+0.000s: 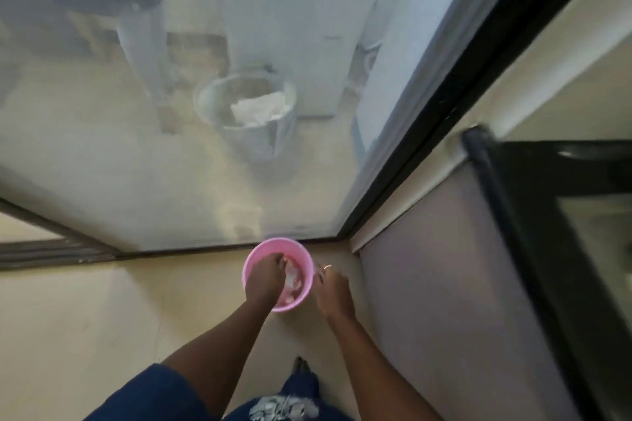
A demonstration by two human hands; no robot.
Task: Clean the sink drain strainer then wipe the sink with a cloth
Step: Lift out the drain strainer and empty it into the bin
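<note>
A small pink bin (301,297) stands on the cream floor against the base of a glass door. Pale scraps (294,278) lie inside it. My left hand (265,278) reaches down into the bin's mouth with its fingers bent downward; whatever they hold is hidden by the hand. My right hand (330,287), with a ring on one finger, hovers just beside the bin's right rim, its fingers loosely curled with nothing seen in them. No sink, strainer or cloth is in view.
The frosted glass door (171,164) fills the upper view, and a bucket (249,106) with something white in it shows dimly behind it. A black door frame (427,106) runs diagonally at the right, beside a grey panel (444,284). My jeans and foot (301,383) are below.
</note>
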